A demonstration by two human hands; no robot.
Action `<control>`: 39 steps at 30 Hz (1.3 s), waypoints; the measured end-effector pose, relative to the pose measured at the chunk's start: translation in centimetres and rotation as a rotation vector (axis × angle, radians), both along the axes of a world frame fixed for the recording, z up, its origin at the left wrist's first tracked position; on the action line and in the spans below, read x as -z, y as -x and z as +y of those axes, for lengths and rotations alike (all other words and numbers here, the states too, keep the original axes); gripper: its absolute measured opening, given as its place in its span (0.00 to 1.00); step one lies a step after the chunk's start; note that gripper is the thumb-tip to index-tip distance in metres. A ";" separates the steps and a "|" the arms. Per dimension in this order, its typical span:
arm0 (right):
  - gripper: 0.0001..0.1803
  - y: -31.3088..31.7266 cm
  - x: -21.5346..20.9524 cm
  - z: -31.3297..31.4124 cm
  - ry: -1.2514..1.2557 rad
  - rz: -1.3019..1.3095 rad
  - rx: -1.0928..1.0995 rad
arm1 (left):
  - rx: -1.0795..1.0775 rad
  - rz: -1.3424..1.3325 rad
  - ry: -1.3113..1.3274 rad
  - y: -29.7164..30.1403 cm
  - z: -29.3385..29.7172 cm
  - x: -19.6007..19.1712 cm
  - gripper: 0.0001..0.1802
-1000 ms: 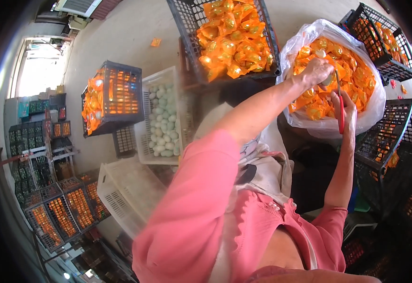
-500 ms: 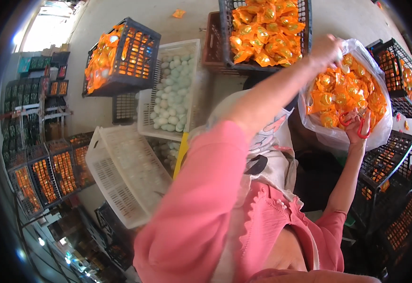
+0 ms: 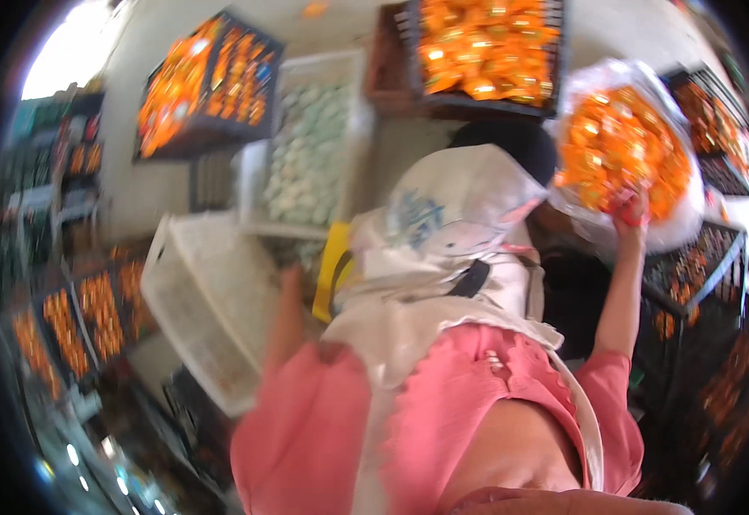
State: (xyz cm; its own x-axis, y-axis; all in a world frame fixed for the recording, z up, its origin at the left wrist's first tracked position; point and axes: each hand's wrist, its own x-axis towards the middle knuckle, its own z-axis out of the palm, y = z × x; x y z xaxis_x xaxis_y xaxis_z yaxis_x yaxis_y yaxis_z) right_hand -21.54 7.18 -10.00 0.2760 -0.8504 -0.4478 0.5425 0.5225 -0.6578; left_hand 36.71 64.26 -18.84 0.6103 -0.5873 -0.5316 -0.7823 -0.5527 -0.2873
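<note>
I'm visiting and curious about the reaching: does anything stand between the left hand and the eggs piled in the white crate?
Yes: the near wall of the white crate stands between the blurred left hand and the eggs. Nothing visible covers the eggs from above.

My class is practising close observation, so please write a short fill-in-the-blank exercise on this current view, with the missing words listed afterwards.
1. The right hand holds scissors with handles coloured ____.
2. The hand nearer the clear bag of orange packets is the ____ one.
3. Pale eggs lie in a crate coloured ____.
4. Just right of the blurred left hand is an object coloured ____.

Missing words: red; right; white; yellow.
</note>
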 end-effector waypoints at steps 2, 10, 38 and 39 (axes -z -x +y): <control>0.17 -3.4 -0.2 0.2 -0.017 0.133 0.099 | -0.350 0.104 0.002 2.2 1.5 1.4 0.19; 0.19 -0.9 -3.6 0.0 0.076 0.231 0.505 | -0.398 -0.025 0.885 1.1 -17.7 -7.0 0.09; 0.33 -5.9 -8.6 1.5 0.127 0.597 -0.188 | -0.559 2.032 0.767 26.0 -64.3 -20.9 0.18; 0.32 -6.5 -9.6 1.8 0.238 0.611 -0.214 | -0.516 2.132 0.640 27.2 -64.0 -21.8 0.18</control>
